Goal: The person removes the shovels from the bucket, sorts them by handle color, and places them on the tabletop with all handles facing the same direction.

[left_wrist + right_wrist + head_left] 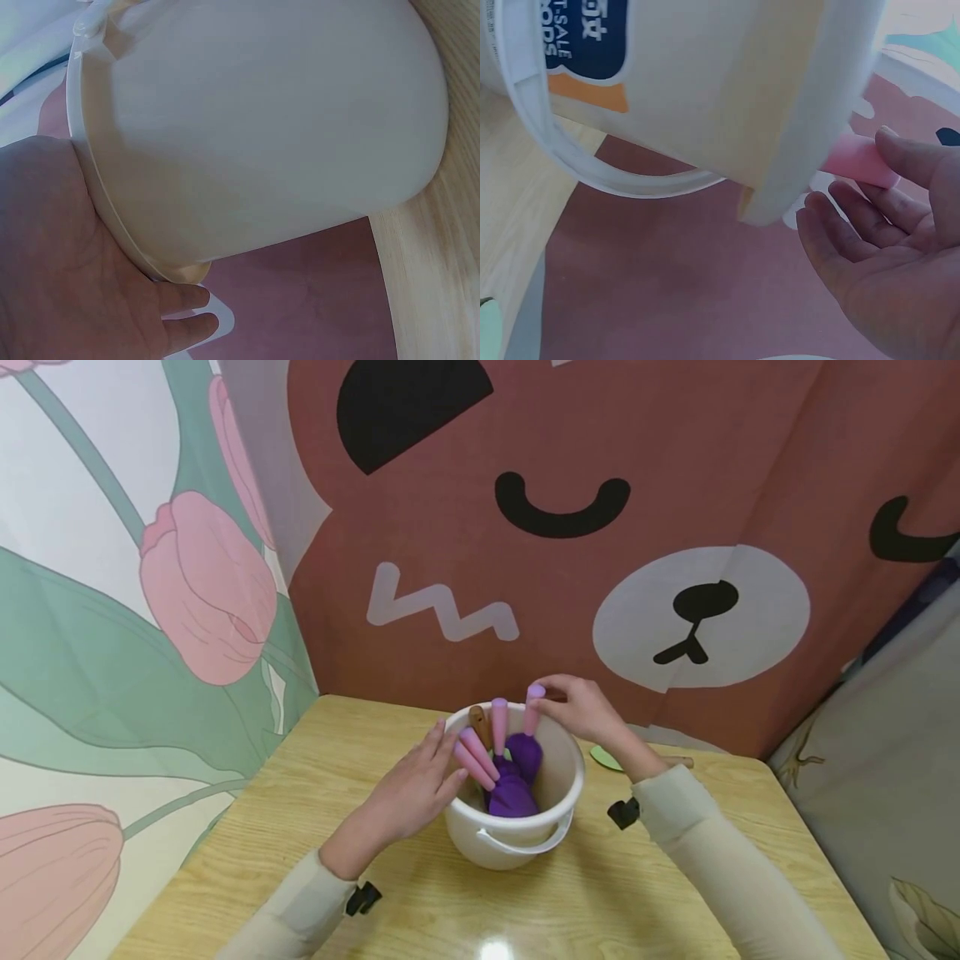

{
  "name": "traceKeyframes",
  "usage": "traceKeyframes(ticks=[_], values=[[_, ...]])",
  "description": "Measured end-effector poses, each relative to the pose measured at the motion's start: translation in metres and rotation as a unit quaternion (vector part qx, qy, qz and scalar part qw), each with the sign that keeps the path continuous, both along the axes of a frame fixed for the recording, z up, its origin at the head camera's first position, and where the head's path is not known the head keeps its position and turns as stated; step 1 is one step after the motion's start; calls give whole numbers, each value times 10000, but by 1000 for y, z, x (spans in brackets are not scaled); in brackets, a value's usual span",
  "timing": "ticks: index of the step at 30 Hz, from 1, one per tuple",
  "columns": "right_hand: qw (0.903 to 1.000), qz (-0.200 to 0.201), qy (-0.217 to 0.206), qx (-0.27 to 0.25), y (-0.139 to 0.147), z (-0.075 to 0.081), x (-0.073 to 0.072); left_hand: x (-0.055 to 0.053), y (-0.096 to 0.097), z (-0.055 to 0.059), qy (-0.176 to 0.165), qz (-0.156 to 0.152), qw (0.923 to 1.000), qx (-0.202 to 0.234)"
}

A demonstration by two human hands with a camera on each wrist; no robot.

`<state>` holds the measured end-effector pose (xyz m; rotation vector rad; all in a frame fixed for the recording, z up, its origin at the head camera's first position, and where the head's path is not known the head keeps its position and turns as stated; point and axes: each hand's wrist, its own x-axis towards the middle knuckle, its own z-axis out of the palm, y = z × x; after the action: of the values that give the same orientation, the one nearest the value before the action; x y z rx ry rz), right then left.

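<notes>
A white bucket stands upright on the table, holding several purple tools with tapered pink handles. My right hand pinches the handle top of one pink-handled purple tool between thumb and fingers, at the bucket's far right side. Its broad, rounded purple head is down inside the bucket. In the right wrist view, the pink handle sticks out past the rim. My left hand rests against the left rim with fingers extended. Close to it, two pink handles lean side by side. A brown handle also pokes up inside.
Behind the bucket to the right, a flat green piece lies on the wooden table, with a brown handle end showing past my right wrist. The bucket's white handle hangs at the front. Printed curtains stand at the back and sides.
</notes>
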<state>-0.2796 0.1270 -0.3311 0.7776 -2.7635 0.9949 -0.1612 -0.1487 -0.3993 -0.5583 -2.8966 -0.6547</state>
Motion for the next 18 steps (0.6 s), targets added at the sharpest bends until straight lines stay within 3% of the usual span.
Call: traceKeyframes(ticks=[9,18], values=[[9995,-165,-129,-220,2,13,6,0,1,1,32,-38,10000,16],[9982,-259,166,-512,2,23,10,-1,1,0,5,-21,10000,-35]])
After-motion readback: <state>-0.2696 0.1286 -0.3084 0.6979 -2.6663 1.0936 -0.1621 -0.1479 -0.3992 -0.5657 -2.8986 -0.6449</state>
